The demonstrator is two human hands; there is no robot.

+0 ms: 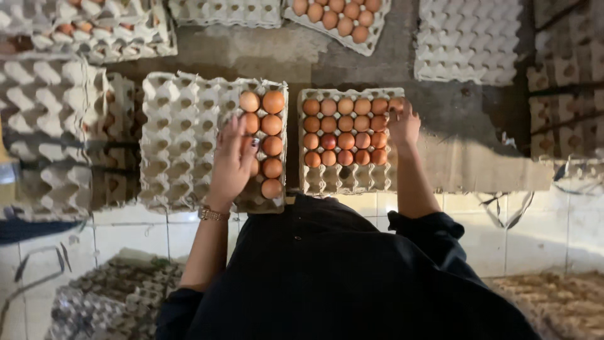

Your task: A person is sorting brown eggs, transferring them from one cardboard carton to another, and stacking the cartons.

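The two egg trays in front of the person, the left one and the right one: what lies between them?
Only a narrow dark gap; in the head view, nothing lies between the left tray and the right tray.

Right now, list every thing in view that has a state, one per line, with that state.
left tray: mostly empty, eggs only along its right side
right tray: top four rows filled, lower cups empty
top tray: holds eggs, partly cut off by the frame
left hand: fingers spread over eggs in the left tray
right hand: on the right tray's far corner, grip hidden
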